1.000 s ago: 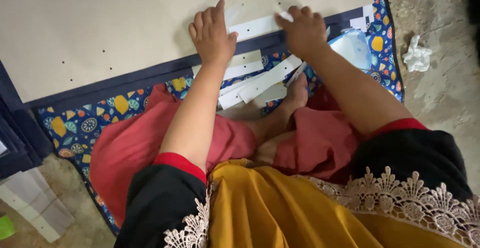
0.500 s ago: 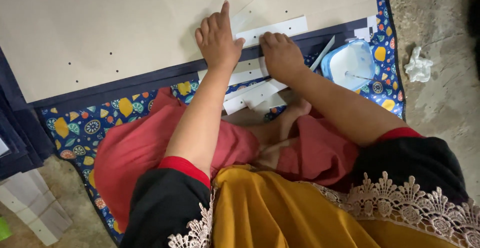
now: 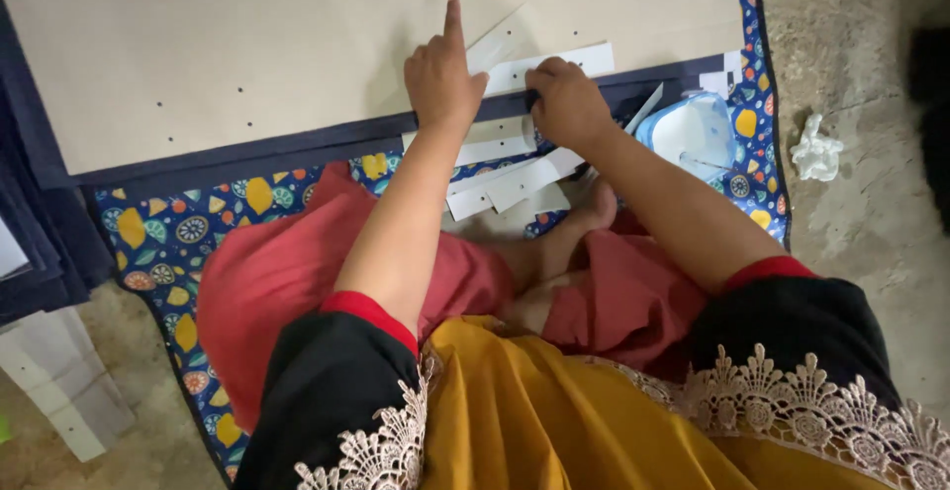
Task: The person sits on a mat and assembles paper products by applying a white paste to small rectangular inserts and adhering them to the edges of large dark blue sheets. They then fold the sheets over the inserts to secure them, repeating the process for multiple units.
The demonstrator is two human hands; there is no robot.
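Seated on patterned blue mat (image 3: 148, 243), legs in red cloth (image 3: 267, 272) folded underneath. Large beige sheet (image 3: 247, 45) spread ahead, backed by dark navy fabric (image 3: 247, 153) showing as a border along the near edge.

Left hand (image 3: 440, 79) at 12 o'clock from the lap: index finger straight out toward 12, other fingers curled under, knuckles pressing down at the sheet's near edge. Nothing pinched, as far as visible.

Right hand (image 3: 566, 104) just at 3 o'clock of the left, fingers bent and closed onto the end of a long white paper strip (image 3: 554, 62) lying across the sheet edge. Grip reads as a pinch at the strip's left end; exact finger contact hidden under the knuckles.

More white strips (image 3: 505, 185) heaped at 6 o'clock of both hands, on the mat near a bare foot (image 3: 584, 218). Pale blue plastic container (image 3: 693, 129) at 3 o'clock of the right hand. Crumpled white scrap (image 3: 816, 148) farther out at 3, on the bare floor.

Step in hand, by judgement: placing and aligning one strip along the sheet's edge, left hand anchoring. Next move would call for steady downward pressure from the left and a flat slide or smoothing along the strip toward 3 o'clock, without shifting the sheet.
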